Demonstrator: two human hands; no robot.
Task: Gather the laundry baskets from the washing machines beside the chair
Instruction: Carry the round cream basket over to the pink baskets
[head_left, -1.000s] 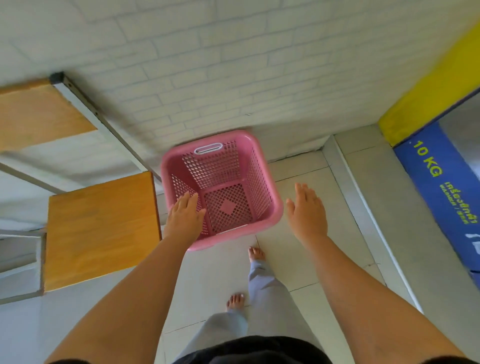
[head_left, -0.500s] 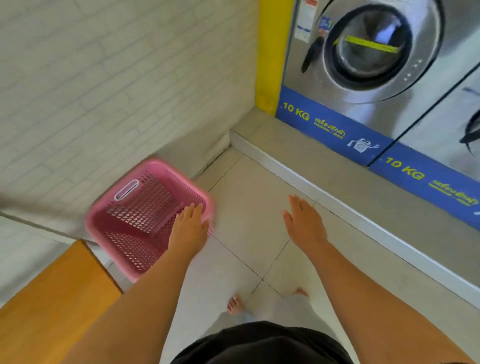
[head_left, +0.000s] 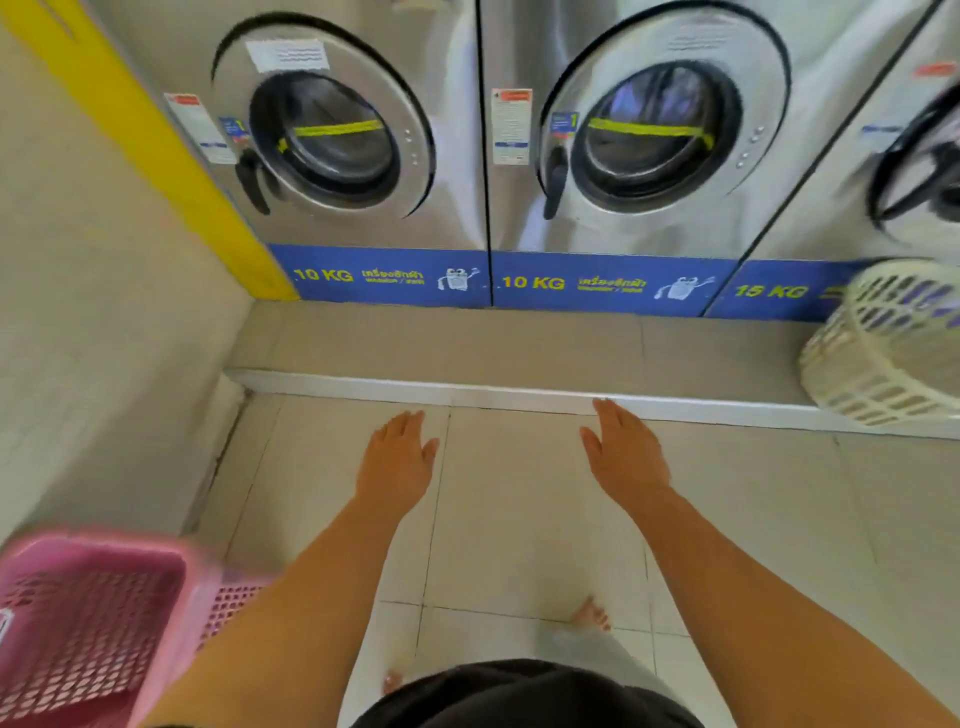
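Observation:
A pink laundry basket (head_left: 88, 629) stands on the floor at the lower left, empty, partly behind my left forearm. A cream round basket (head_left: 883, 343) sits tilted on the raised step at the far right, in front of the 15 KG machine. My left hand (head_left: 397, 457) hangs flat over the floor tiles with fingers apart and holds nothing. My right hand (head_left: 626, 457) is likewise flat and empty, its fingertips near the step's white edge. Both hands are well apart from either basket.
Two steel 10 KG washing machines (head_left: 332, 145) (head_left: 649, 140) with shut round doors face me on a raised step (head_left: 493, 384). A third machine (head_left: 914, 166) is cut off at the right. A white wall (head_left: 93, 312) and yellow strip (head_left: 140, 130) close the left side.
My view has swung right from the wall and chair to the machines. My left hand has come off the pink basket, which now lies behind at the lower left. The cream basket has come into sight.

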